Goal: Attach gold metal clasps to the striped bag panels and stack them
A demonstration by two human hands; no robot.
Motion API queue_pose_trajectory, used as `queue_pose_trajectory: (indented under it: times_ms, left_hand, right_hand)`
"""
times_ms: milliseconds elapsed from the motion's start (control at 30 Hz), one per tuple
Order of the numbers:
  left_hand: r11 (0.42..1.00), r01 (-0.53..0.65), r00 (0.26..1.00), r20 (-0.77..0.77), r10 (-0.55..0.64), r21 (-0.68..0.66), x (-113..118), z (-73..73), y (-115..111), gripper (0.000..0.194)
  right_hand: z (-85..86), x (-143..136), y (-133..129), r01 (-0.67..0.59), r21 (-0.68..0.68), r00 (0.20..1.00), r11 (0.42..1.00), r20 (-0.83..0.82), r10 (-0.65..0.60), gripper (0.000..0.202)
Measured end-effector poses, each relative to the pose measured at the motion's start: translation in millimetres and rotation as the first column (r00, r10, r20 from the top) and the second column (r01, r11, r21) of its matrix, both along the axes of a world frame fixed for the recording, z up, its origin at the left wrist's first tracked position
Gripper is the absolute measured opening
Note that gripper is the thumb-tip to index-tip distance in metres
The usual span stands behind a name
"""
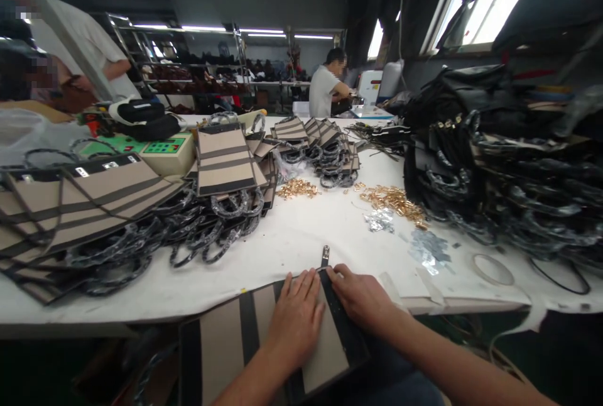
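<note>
A beige bag [221, 337] with black stripes lies at the table's front edge, partly over my lap. My left hand [298, 318] rests flat on it, fingers stretched toward its far edge. My right hand [360, 296] has its fingers bent and closed at the bag's black-trimmed far corner; its palm side is hidden. Between the fingertips of both hands, a short black strap tab [326, 256] with a metal fitting sticks out past the bag's edge onto the white table [282, 249].
Striped bags with plastic-wrapped handles [226, 164] are piled at left, black bags [532, 173] at right. Gold hardware [393, 202], silver plates [429, 247] and a tape roll [492, 269] lie between. A green-topped machine [167, 151] stands behind. A co-worker [323, 92] sits farther back.
</note>
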State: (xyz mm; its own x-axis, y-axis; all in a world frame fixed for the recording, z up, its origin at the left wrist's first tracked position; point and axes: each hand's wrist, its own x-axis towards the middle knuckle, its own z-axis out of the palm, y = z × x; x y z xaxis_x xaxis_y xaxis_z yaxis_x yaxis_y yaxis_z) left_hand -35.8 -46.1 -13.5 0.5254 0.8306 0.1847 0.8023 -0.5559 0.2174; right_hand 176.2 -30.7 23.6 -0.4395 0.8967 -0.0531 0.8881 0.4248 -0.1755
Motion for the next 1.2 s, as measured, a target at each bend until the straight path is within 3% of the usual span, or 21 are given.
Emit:
queue_pose_trajectory:
  times_ms: [200,433,600,733,867,967,1100,1200]
  left_hand:
    - [0.999,0.002,0.999,-0.046,0.001,0.052,-0.4,-5.7,4.1,0.055]
    - [0.991,0.019,0.994,-0.108,-0.005,0.13,1.8,-8.3,8.3,0.054]
    - [0.975,0.04,0.991,-0.13,-0.012,0.216,-2.6,-14.6,9.8,0.052]
    - [0.957,0.046,0.997,-0.08,-0.024,0.285,-7.1,-23.4,12.1,0.054]
    - [0.97,0.043,0.999,-0.028,-0.038,0.24,-7.9,-24.8,12.4,0.054]
    - [0.991,0.015,1.0,-0.007,-0.014,0.134,-6.6,-16.5,7.6,0.053]
    - [1.0,-0.013,0.999,0.029,0.014,-0.013,-1.7,-5.4,0.3,0.052]
    - [0.998,-0.007,0.997,0.076,0.012,-0.07,1.4,-3.6,0.2,0.053]
  right_hand:
    - [-1.9,-1.0,1.6,-0.046,0.03,0.998,0.998,0.055,0.044,0.053]
    - [7.7,-5.9,1.6,-0.028,0.018,0.995,0.999,0.099,0.026,0.056]
    - [13.9,-2.8,5.3,0.0,0.011,1.0,1.0,0.009,0.0,0.045]
    - [16.2,45.5,20.3,0.254,-0.016,0.959,0.967,-0.13,-0.253,0.031]
    - [21.1,132.6,50.7,0.548,0.001,0.836,0.837,-0.043,-0.547,0.035]
    - [16.8,179.8,78.2,0.653,-0.018,0.757,0.757,0.046,-0.652,0.037]
    - [-3.8,197.8,102.8,0.723,-0.041,0.688,0.689,0.133,-0.714,0.037]
    - [-11.3,205.8,102.8,0.738,-0.036,0.669,0.674,0.171,-0.723,0.031]
